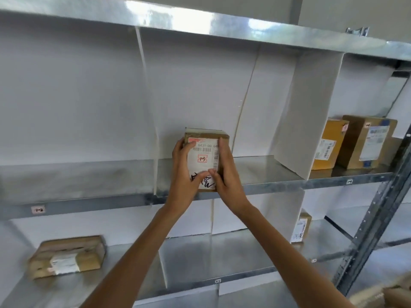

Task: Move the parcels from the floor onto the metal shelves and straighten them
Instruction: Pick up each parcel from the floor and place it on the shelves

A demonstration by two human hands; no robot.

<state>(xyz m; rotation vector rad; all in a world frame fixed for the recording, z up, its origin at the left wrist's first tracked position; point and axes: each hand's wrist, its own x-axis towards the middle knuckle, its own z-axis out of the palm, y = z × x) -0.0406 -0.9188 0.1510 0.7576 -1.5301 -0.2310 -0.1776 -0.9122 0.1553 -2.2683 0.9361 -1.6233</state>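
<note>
Forearms (138,252) converge on the parcel (203,156): left grip (184,165) clasps its nine-o'clock side, right grip (226,172) its three-o'clock; long axis upright, at the shelf (266,172) front edge.

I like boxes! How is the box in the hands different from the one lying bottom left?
The held box stands upright, gripped by the left hand and right hand; the flat parcel lies untouched on the lower shelf. The held box's label nearly covers its face; the flat parcel's is small. Both are brown cardboard.
</note>
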